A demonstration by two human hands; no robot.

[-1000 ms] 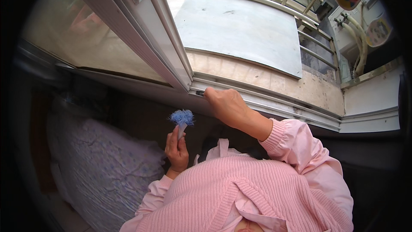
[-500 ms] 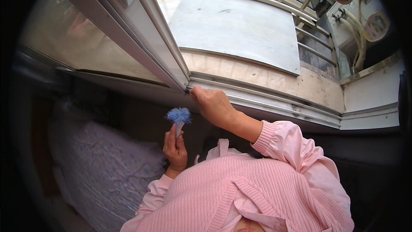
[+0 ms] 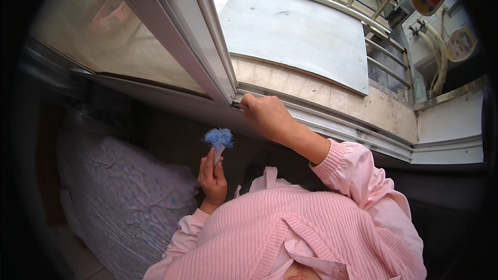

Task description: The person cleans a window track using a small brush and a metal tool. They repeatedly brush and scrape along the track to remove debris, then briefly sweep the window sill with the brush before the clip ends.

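Observation:
My left hand (image 3: pixel 212 177) is closed around the white handle of a small brush with a fluffy blue head (image 3: pixel 218 137), held upright in front of my chest. My right hand (image 3: pixel 265 114) reaches forward to the window track (image 3: pixel 332 124). Its fingers are curled against the track at the bottom corner of the sliding window frame (image 3: pixel 199 41). Whether something small is pinched in those fingers is hidden. Pink sleeves cover both of my arms.
Beyond the track lie a tiled ledge (image 3: pixel 311 91) and a grey metal sheet (image 3: pixel 295 36), with railing bars (image 3: pixel 384 67) and an outdoor air-conditioner unit (image 3: pixel 441 36) at the right. A bed with a patterned lilac cover (image 3: pixel 119 197) sits below left.
My right hand has slid left along the window track up to the corner of the sliding frame. The left hand and brush have stayed almost still.

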